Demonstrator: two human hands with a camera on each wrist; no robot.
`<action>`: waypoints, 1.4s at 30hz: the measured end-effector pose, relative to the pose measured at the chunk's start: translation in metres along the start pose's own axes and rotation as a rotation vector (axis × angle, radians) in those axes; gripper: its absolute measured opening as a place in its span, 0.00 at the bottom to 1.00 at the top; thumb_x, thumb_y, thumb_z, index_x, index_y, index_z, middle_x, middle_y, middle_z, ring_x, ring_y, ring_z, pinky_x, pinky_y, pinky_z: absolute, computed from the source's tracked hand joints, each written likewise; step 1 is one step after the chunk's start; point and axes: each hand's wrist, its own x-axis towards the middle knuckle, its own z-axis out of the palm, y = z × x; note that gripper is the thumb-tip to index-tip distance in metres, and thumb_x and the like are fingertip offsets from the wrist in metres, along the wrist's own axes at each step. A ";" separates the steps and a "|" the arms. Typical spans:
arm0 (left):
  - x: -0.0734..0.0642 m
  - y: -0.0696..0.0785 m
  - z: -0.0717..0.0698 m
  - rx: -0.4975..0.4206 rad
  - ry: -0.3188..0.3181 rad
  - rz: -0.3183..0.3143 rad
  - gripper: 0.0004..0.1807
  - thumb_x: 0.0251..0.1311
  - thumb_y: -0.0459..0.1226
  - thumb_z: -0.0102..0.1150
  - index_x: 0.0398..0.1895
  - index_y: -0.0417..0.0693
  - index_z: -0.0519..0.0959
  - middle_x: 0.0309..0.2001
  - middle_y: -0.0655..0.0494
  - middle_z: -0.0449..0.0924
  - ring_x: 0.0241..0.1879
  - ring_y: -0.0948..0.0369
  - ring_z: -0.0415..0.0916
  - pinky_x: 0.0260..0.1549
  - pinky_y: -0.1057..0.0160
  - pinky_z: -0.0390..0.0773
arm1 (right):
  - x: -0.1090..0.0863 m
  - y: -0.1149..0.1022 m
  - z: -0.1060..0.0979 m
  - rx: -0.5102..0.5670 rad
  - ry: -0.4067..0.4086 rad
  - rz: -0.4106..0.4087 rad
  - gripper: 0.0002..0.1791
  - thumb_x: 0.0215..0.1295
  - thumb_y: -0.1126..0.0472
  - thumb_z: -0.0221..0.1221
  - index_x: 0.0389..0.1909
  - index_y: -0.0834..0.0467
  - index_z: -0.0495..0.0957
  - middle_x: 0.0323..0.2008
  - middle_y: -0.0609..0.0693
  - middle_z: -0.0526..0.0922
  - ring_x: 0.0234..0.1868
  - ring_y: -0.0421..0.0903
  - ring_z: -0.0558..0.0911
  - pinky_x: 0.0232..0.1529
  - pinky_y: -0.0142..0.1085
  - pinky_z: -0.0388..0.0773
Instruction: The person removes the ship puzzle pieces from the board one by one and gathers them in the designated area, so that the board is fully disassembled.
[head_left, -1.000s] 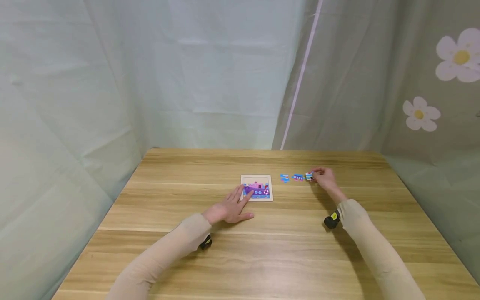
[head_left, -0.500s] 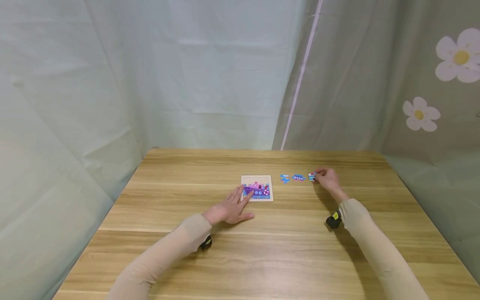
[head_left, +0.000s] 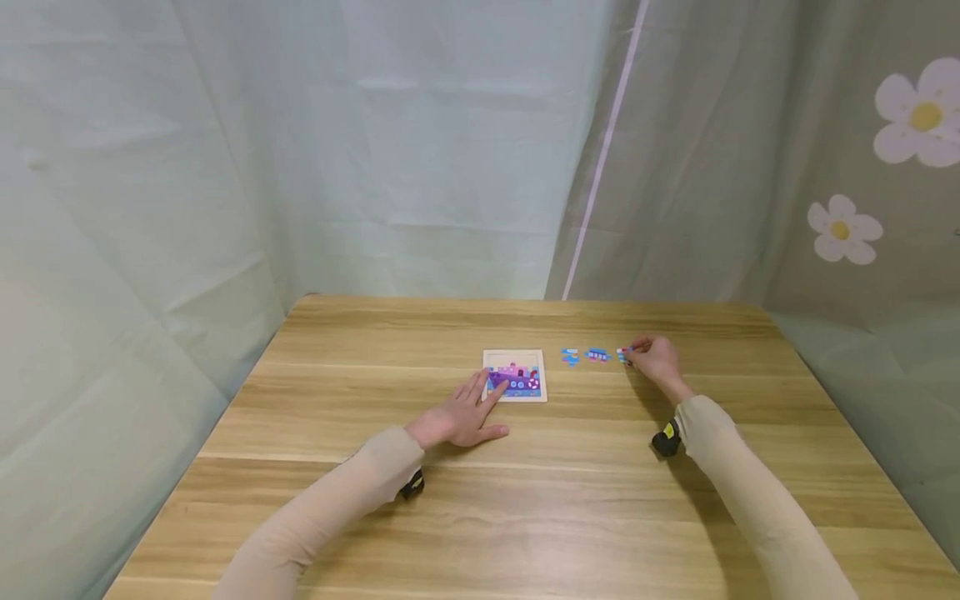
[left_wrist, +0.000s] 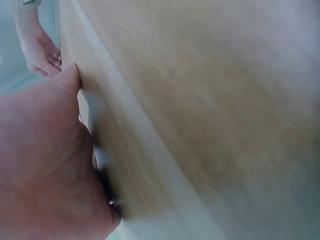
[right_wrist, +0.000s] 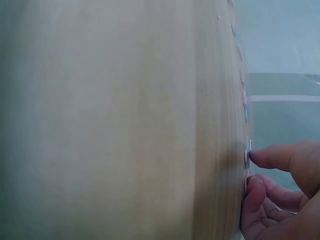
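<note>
My left hand [head_left: 462, 413] lies flat with fingers spread, its fingertips on the lower left of a framed jigsaw puzzle [head_left: 517, 376]. The puzzle shows a purple and pink ship on blue water, and the upper part of its tray is bare wood. At the right, my right hand [head_left: 654, 358] pinches a small blue, white and red puzzle piece [head_left: 622, 353] close to the table, covering part of it. Thumb and fingers meet at that piece's edge in the right wrist view. Two more loose pieces lie between it and the frame: a blue windowed piece [head_left: 597, 355] and a blue-and-white piece [head_left: 570, 356].
The wooden table [head_left: 525, 508] runs back to a pale curtain [head_left: 420, 150], with a grey flowered curtain [head_left: 750, 167] at the right. A small black camera is worn on each wrist, the right wrist camera [head_left: 666, 439] hanging just over the table.
My right hand has shifted slightly right with its puzzle piece, opening a gap from the windowed piece, and now covers more of it. The left hand stays on the puzzle.
</note>
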 end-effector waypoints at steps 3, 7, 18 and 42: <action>-0.003 0.001 -0.003 0.002 0.007 0.009 0.45 0.69 0.64 0.33 0.78 0.55 0.30 0.77 0.39 0.21 0.77 0.46 0.25 0.76 0.50 0.38 | 0.000 0.000 0.000 -0.003 0.008 0.007 0.16 0.62 0.61 0.61 0.44 0.70 0.78 0.40 0.65 0.84 0.31 0.46 0.83 0.27 0.27 0.73; -0.004 0.002 -0.005 -0.003 0.017 0.013 0.45 0.69 0.64 0.33 0.78 0.55 0.32 0.77 0.39 0.23 0.77 0.46 0.27 0.76 0.50 0.40 | 0.001 0.001 0.001 -0.003 0.018 0.003 0.16 0.63 0.61 0.60 0.44 0.71 0.78 0.41 0.66 0.83 0.34 0.49 0.82 0.28 0.26 0.72; -0.004 0.002 -0.003 0.007 0.039 0.018 0.45 0.68 0.64 0.33 0.78 0.55 0.34 0.77 0.39 0.25 0.77 0.46 0.29 0.76 0.50 0.42 | 0.002 -0.009 -0.003 0.028 0.066 -0.002 0.18 0.67 0.62 0.52 0.51 0.71 0.76 0.45 0.67 0.81 0.40 0.55 0.81 0.30 0.28 0.72; -0.003 0.003 -0.004 0.028 0.005 0.001 0.44 0.69 0.63 0.34 0.78 0.53 0.33 0.77 0.38 0.24 0.77 0.45 0.27 0.76 0.50 0.40 | -0.006 -0.048 0.017 0.229 -0.057 -0.066 0.18 0.70 0.64 0.49 0.56 0.69 0.73 0.47 0.67 0.81 0.39 0.54 0.80 0.26 0.27 0.72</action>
